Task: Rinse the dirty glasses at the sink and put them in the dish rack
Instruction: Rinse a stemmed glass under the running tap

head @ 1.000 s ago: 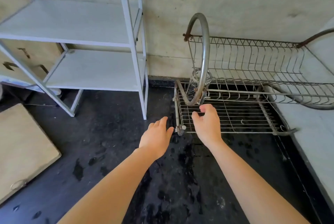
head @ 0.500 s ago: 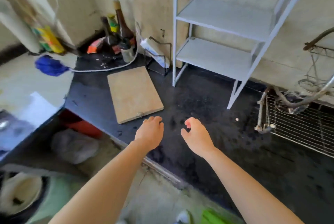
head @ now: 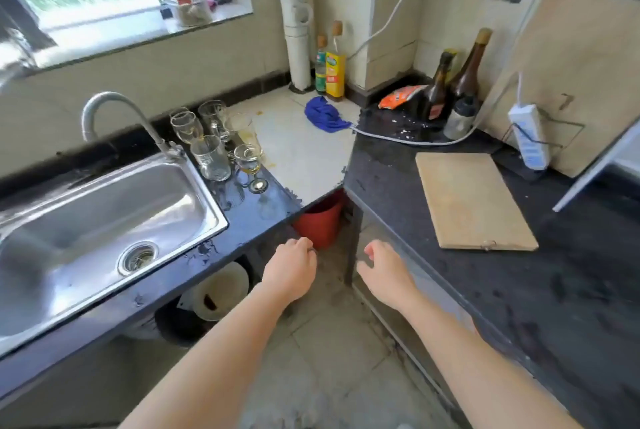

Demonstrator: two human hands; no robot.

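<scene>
Holding left hand (head: 291, 265) and right hand (head: 384, 272) empty, fingers loosely curled, near the counter gap; probably fetching a glass to rinse, needing a reach far-left to the dirty glasses (head: 221, 141) clustering just right of the sink (head: 104, 206) beside the faucet (head: 110, 96); dish rack not showing; label on the yellow bottle (head: 335, 71) at the far wall blurring past reading.
</scene>
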